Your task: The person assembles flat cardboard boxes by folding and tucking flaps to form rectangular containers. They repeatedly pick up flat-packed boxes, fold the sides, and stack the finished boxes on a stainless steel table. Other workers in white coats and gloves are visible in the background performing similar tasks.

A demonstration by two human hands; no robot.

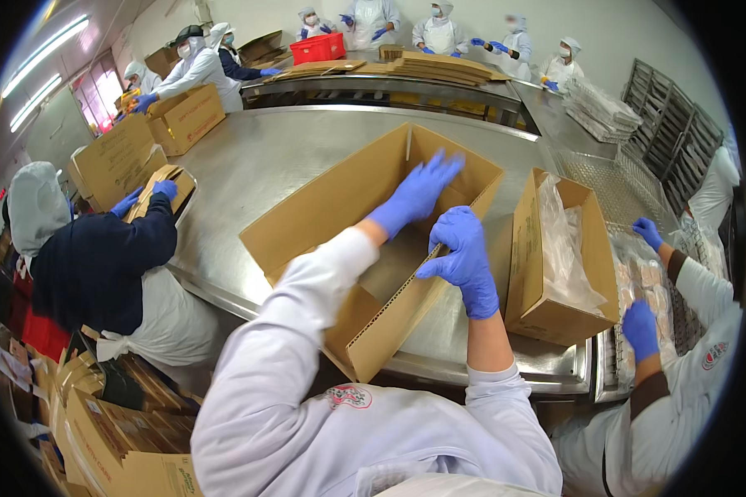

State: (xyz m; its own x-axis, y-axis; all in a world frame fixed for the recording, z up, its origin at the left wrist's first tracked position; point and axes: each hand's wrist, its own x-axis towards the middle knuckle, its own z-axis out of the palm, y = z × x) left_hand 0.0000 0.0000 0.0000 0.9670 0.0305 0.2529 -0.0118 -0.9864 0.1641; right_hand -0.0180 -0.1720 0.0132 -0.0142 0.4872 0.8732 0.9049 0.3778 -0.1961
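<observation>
An open brown cardboard box stands on the steel table in front of me, its top facing up. My right hand is closed over the upper edge of the box's right wall, thumb on the outer side. Over the inside of the box reaches my left hand, near the far wall. Its fingers are stretched out and a little blurred, with nothing seen in them. Both hands wear blue gloves. To the right stands a second cardboard box, lined with a clear plastic bag.
A steel table spreads around the boxes. At left a co-worker in dark blue handles folded cardboard. Another co-worker's gloved hand is over packs on the right. Flat cardboard and a red crate lie beyond.
</observation>
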